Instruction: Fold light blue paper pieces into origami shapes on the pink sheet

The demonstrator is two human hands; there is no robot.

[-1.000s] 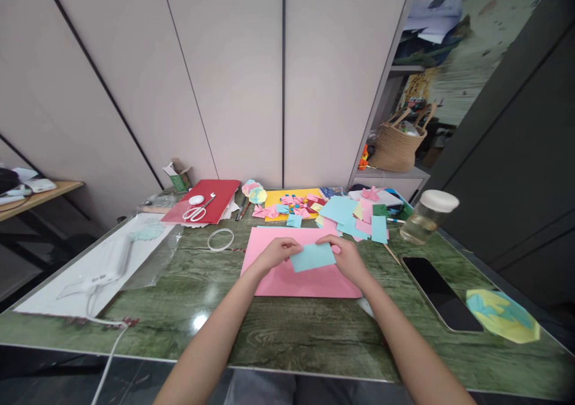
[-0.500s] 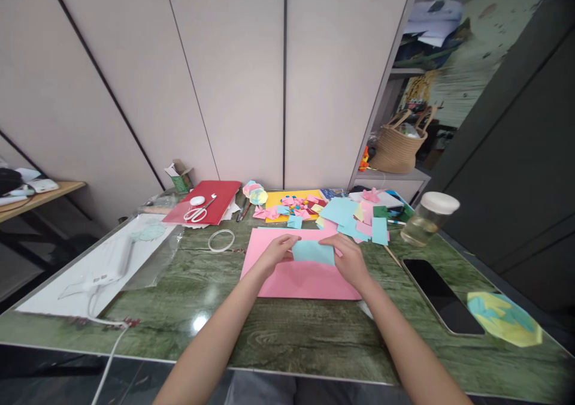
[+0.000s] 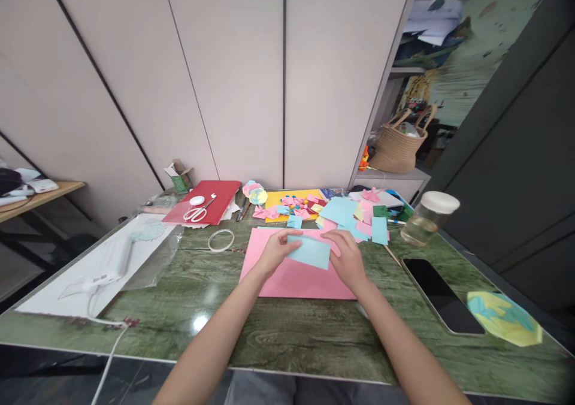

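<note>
A small rectangle of light blue paper is held up over a larger pink sheet, its right end dipping lower. My left hand pinches the upper left part, thumb on the near face and fingers behind. At the right edge my right hand curls its fingers over the upper corner; its thumb is mostly hidden. Just beyond the pink sheet are small folded pink and blue paper pieces and a pile of light blue, pink and yellow papers.
To the left are a red folder with white-handled scissors, a clear ring and a white device with a cable. A lidded jar of liquid, a phone and a yellow-blue paper disc stand or lie right.
The light blue paper has shifted slightly left and tilted, its right end now lower. My left thumb has come onto its near face, and my right fingers have moved at the upper right corner.
</note>
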